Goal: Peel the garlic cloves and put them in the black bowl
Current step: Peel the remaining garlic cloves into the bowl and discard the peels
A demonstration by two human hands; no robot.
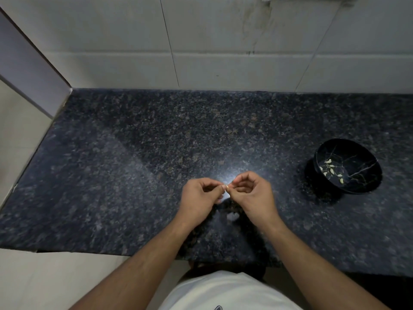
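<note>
Both hands pinch one clove above the surface.

The left hand [200,194] and right hand [251,190] meet fingertip to fingertip on a small pale clove [227,187], held over the dark surface [134,153]. It looks light, firm and slippery; best gripped at its ends. The bowl [348,166], well apart to the right, holds peeled cloves.

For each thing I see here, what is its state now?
Left hand: pinches the garlic clove.
Right hand: pinches the same clove.
Garlic clove: held between both hands, above the counter.
Black bowl: upright on the counter, several peeled cloves inside.
</note>
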